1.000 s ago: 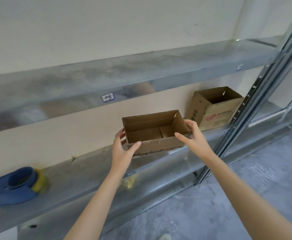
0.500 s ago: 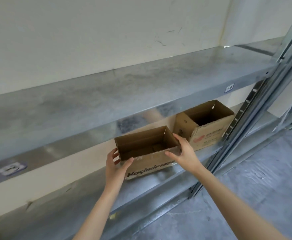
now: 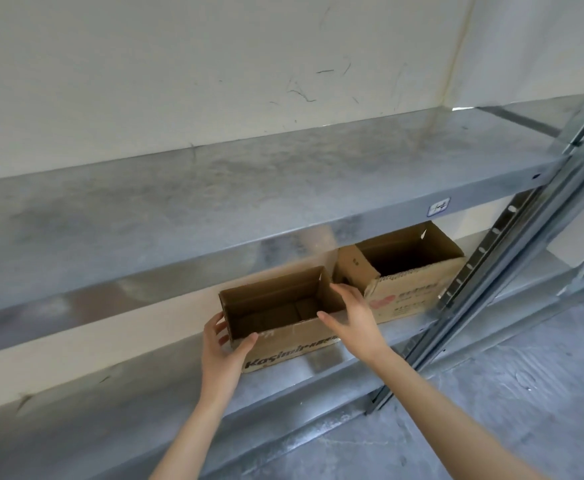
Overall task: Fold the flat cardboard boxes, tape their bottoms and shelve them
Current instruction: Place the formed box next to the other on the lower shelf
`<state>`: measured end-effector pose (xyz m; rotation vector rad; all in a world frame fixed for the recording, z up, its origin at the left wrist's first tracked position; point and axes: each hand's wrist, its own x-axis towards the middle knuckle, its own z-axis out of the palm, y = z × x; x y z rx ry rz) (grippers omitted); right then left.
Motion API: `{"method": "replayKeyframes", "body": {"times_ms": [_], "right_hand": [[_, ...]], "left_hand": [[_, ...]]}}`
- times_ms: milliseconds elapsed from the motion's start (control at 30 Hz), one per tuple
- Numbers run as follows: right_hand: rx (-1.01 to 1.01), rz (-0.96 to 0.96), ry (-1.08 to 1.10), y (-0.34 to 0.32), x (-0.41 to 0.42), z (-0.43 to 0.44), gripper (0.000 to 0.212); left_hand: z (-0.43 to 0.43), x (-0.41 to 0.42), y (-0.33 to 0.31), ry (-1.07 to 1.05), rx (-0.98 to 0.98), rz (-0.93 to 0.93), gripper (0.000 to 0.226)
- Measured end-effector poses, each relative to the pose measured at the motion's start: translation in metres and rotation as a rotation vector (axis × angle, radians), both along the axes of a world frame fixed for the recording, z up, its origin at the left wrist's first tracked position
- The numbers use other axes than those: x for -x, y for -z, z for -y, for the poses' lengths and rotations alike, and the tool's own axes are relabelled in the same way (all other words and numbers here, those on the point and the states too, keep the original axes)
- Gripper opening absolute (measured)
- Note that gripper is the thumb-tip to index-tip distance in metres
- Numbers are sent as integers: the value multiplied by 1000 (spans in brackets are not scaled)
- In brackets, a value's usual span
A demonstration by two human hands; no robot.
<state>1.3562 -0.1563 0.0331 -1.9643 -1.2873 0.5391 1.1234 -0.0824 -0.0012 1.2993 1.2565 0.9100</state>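
Note:
An open-topped brown cardboard box [image 3: 294, 344] with dark lettering on its front sits on the lower metal shelf [image 3: 346, 379]. My left hand [image 3: 223, 348] grips its left front corner, thumb on the front face and fingers on the left side. My right hand [image 3: 351, 317] holds the right end, fingers spread over the right wall and rim. A second, larger open box [image 3: 404, 292] with red print stands just to the right on the same shelf, close to the first.
An upper metal shelf [image 3: 249, 202] overhangs the boxes, with a small label [image 3: 438, 208] on its front edge. A slotted steel upright [image 3: 512, 271] rises at the right. Grey concrete floor [image 3: 491, 410] lies below, a pale wall behind.
The box has gone from above the shelf edge down and back onto the lower shelf, beside the larger box. The view has swung right and up; the blue tape dispenser is out of frame.

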Motion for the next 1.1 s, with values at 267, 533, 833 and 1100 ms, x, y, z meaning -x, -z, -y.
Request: {"method": "replayKeyframes", "body": {"times_ms": [267, 533, 833, 1100], "right_hand": [[-10, 174, -178, -14, -14, 2, 54], [22, 193, -275, -45, -22, 2, 49], [112, 204, -303, -71, -28, 7, 51], [98, 272, -355, -80, -15, 10, 51]], "left_hand": [[13, -14, -4, -134, -112, -168, 62], [8, -18, -18, -136, -200, -403, 65], [8, -14, -34, -63, -212, -605, 62], [15, 1, -57, -29, -385, -867, 61]]}}
